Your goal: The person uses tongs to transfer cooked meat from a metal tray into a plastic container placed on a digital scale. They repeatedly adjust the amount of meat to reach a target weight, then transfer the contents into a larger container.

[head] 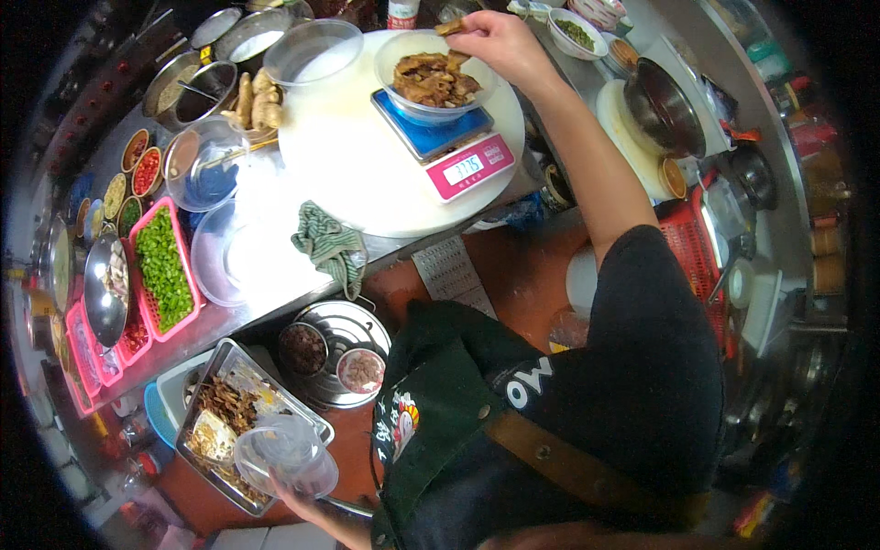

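Note:
My right hand [505, 48] pinches a piece of browned, cooked meat [450, 27] above a clear plastic tub [386, 77]. Similar meat pieces [433, 81] are heaped in that tub; one lies just below my fingers. Under the tub is a digital kitchen scale [440, 165] with a lit display, resting on a round white cutting board [337, 165]. Low on the left, my left hand [297, 500] holds what looks like several nested clear plastic tubs [285, 454]. They are over a metal tray [251, 368] containing browned pieces [230, 402] and a smeared white object [213, 436].
Empty clear tubs [313, 51] stand along the steel counter [289, 261]. A striped cloth [330, 244] hangs over its edge. Pink baskets hold chopped green peppers [165, 268]; ginger [258, 103] and seasoning bowls sit behind. To the right are a dark wok [663, 106] and a red basket [687, 261].

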Demonstrator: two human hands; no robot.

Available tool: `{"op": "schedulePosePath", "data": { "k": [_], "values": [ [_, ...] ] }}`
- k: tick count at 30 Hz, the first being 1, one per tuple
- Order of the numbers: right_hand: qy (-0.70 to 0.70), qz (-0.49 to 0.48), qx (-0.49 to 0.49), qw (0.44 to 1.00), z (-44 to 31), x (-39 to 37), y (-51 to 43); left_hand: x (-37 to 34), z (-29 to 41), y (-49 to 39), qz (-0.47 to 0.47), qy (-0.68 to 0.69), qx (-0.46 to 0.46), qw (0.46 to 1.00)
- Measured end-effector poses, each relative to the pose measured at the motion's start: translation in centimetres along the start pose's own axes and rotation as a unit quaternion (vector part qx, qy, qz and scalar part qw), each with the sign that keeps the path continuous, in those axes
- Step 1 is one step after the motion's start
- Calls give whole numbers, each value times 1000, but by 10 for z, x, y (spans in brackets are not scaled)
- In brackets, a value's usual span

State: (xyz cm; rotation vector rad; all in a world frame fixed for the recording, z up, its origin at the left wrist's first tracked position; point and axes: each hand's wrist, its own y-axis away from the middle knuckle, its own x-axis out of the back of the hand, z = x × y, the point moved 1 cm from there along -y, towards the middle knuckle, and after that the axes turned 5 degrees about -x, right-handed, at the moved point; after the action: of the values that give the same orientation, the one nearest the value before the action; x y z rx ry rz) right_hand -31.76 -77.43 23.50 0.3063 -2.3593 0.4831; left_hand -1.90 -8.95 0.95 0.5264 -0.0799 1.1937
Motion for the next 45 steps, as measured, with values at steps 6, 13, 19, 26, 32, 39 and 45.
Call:
{"op": "schedulePosePath", "data": {
  "k": [6,13,19,26,32,39,45],
  "values": [
    [1,18,76,997,34,14,20,-76,72,49,76,75,135,985],
    [-98,58,-17,993,27,55,102,-75,89,54,30,-2,114,993],
    [-102,18,-27,994,41,50,182,-50,72,41,-56,-46,18,997],
    [-162,-31,-94,982,46,42,234,-41,50,51,-58,-9,-35,998],
    [-191,-45,-88,977,44,34,248,-26,32,54,-60,42,-53,996],
    [-225,-54,-80,970,58,27,224,-47,61,74,-36,-22,-53,998],
    [-203,-86,-97,971,86,44,175,-82,75,85,-19,20,-94,995]
  ]
}}
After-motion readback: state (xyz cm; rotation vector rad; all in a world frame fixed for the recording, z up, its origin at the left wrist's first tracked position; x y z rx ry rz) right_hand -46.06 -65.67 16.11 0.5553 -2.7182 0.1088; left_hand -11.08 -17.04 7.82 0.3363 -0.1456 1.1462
